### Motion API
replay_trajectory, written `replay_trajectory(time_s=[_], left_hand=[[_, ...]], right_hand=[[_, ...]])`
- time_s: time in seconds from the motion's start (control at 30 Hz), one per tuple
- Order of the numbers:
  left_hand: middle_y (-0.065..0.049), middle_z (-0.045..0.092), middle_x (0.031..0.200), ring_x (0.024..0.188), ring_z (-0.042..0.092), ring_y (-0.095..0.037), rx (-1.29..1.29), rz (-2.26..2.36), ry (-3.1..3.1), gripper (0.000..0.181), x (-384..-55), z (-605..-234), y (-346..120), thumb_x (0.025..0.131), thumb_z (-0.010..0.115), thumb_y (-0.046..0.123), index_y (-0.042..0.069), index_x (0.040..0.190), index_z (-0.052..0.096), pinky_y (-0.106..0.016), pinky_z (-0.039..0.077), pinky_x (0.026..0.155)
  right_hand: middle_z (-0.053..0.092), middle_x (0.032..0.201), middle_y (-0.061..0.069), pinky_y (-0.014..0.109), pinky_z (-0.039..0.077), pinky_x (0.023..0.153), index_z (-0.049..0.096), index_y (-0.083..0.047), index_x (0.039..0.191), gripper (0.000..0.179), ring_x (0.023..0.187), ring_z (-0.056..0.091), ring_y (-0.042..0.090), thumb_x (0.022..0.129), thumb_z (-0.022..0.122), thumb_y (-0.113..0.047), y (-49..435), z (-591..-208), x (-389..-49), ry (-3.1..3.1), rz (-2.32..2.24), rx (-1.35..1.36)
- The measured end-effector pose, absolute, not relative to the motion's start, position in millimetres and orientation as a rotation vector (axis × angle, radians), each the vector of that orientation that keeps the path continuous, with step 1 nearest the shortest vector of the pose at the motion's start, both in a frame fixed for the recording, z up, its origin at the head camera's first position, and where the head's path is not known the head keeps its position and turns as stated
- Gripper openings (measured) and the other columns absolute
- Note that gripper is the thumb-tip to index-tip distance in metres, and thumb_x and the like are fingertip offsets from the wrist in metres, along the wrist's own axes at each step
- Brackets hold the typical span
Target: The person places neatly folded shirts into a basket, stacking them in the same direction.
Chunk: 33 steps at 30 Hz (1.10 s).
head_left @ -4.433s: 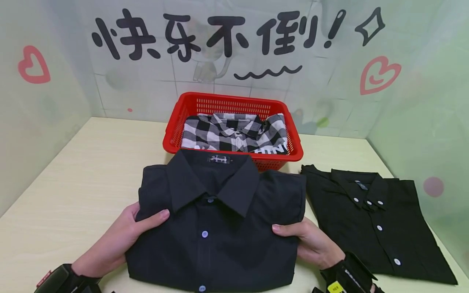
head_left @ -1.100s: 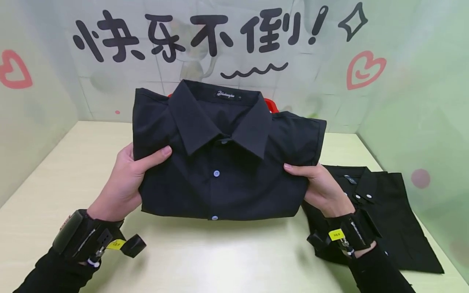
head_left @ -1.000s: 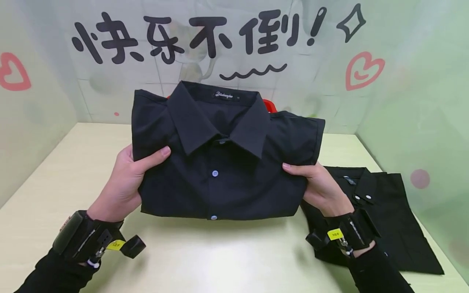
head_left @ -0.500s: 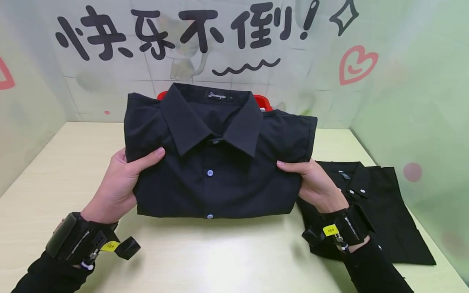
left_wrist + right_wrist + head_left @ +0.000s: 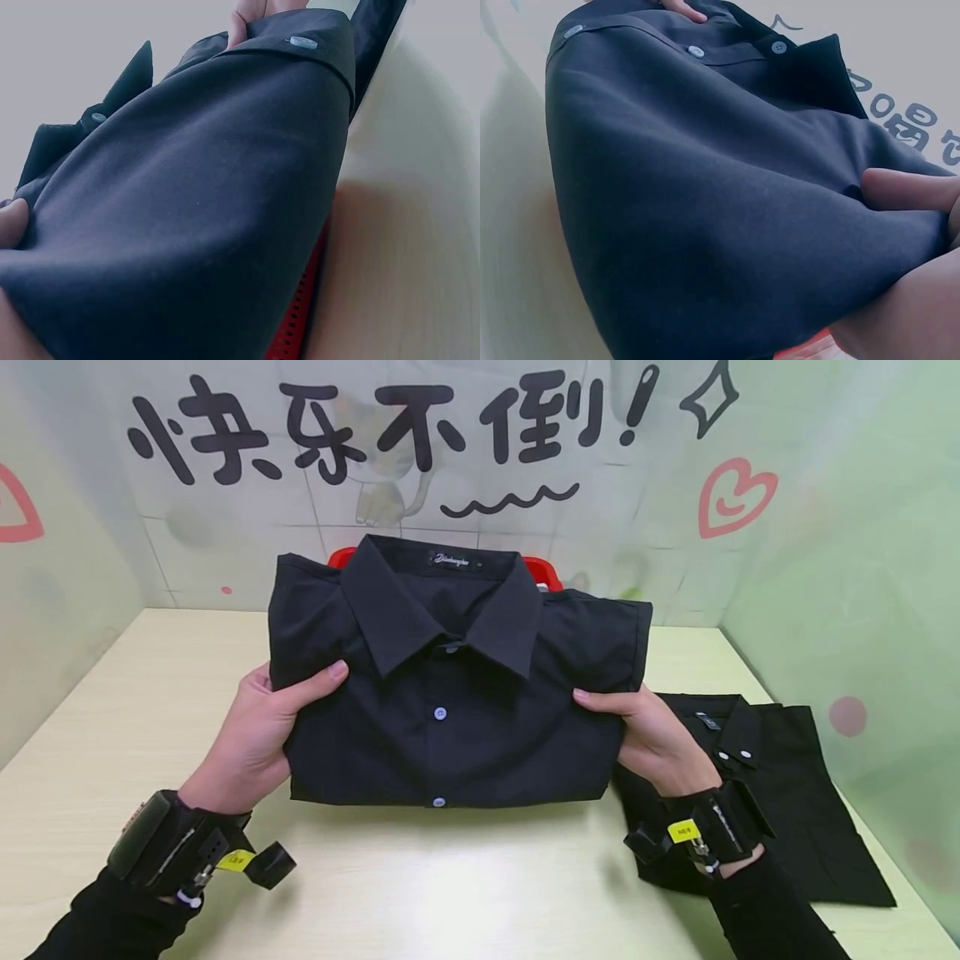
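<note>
A folded dark navy, nearly black shirt is held up in the middle of the head view, its collar at the top and its buttoned front facing me. My left hand grips its left side, thumb on the front and fingers hidden behind. On the opposite side my right hand grips it the same way. In the left wrist view the shirt droops between the hands, over the table. From the right wrist, the right thumb presses on the cloth.
Behind the held shirt, a red basket shows only its rim corners. A second folded black shirt lies on the table at the right, partly under my right forearm. Printed walls stand at the back and both sides.
Since the oldest frame, both hands have raised the shirt from low in front of the basket, and it now hides most of the basket and the checked shirt inside. Over the last second it barely moves.
</note>
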<state>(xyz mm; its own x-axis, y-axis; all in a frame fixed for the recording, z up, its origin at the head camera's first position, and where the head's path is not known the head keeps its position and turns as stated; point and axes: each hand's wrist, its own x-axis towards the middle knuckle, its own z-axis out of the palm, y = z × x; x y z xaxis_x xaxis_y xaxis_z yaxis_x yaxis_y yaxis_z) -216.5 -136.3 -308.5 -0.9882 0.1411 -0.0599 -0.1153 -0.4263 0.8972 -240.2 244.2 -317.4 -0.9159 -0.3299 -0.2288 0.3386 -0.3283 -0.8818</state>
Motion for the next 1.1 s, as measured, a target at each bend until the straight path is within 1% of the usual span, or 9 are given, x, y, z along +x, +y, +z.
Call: replay_trajectory(time_s=[0.27,0.43,0.53,0.67,0.77,0.87,0.97,1.1], left_hand=[[-0.004,0.07,0.109,0.094,0.069,-0.021,0.013,2.523,1.601,0.043,-218,-312,-134,0.091,0.072,0.015,0.008,0.128,0.052,-0.033,0.056,0.082],[-0.004,0.07,0.11,0.095,0.069,-0.021,0.026,2.507,1.6,0.045,-221,-315,-133,0.091,0.072,0.016,0.006,0.129,0.05,-0.033,0.055,0.084],[-0.004,0.067,0.115,0.098,0.067,-0.02,-0.001,2.475,1.642,0.049,-224,-314,-136,0.09,0.074,0.019,0.008,0.13,0.048,-0.033,0.055,0.085],[-0.006,0.06,0.125,0.103,0.065,-0.02,-0.044,2.414,1.689,0.058,-234,-307,-139,0.087,0.077,0.025,0.011,0.133,0.046,-0.033,0.054,0.087],[-0.007,0.055,0.13,0.106,0.064,-0.021,-0.052,2.385,1.682,0.062,-244,-298,-141,0.086,0.078,0.026,0.011,0.135,0.044,-0.033,0.053,0.089],[-0.007,0.054,0.132,0.107,0.062,-0.02,-0.051,2.329,1.737,0.063,-254,-289,-142,0.086,0.078,0.028,0.011,0.136,0.043,-0.032,0.053,0.089],[-0.007,0.051,0.136,0.111,0.06,-0.021,-0.046,2.275,1.806,0.065,-266,-280,-141,0.088,0.076,0.03,0.011,0.14,0.041,-0.032,0.051,0.092],[-0.007,0.046,0.141,0.118,0.053,-0.022,-0.024,2.228,1.827,0.069,-283,-272,-143,0.091,0.072,0.028,0.011,0.147,0.035,-0.034,0.045,0.1]], right_hand=[[0.047,0.135,0.01,0.04,0.044,0.101,0.038,-0.006,0.138,0.05,0.111,0.056,0.026,0.094,0.06,0.004,244,-319,-242,1.481,-2.288,0.091],[0.047,0.135,0.01,0.04,0.045,0.099,0.039,-0.006,0.137,0.049,0.111,0.057,0.026,0.094,0.062,0.002,246,-318,-245,1.535,-2.257,0.143],[0.047,0.136,0.011,0.04,0.045,0.099,0.04,-0.005,0.137,0.049,0.112,0.056,0.027,0.094,0.063,0.001,243,-315,-251,1.56,-2.22,0.147],[0.049,0.133,0.011,0.041,0.047,0.098,0.041,-0.005,0.135,0.049,0.109,0.058,0.027,0.092,0.065,0.0,239,-307,-263,1.59,-2.181,0.196],[0.049,0.132,0.011,0.04,0.048,0.096,0.041,-0.005,0.134,0.049,0.107,0.06,0.027,0.092,0.067,-0.002,235,-298,-271,1.621,-2.151,0.26],[0.048,0.134,0.01,0.039,0.048,0.096,0.04,-0.007,0.135,0.051,0.106,0.061,0.027,0.091,0.067,-0.002,232,-288,-280,1.65,-2.116,0.324],[0.048,0.132,0.009,0.038,0.049,0.094,0.04,-0.008,0.134,0.051,0.101,0.063,0.026,0.091,0.068,-0.004,229,-279,-290,1.68,-2.07,0.38],[0.05,0.127,0.008,0.035,0.051,0.089,0.043,-0.006,0.13,0.046,0.094,0.064,0.024,0.092,0.068,-0.005,226,-269,-305,1.717,-2.033,0.407]])
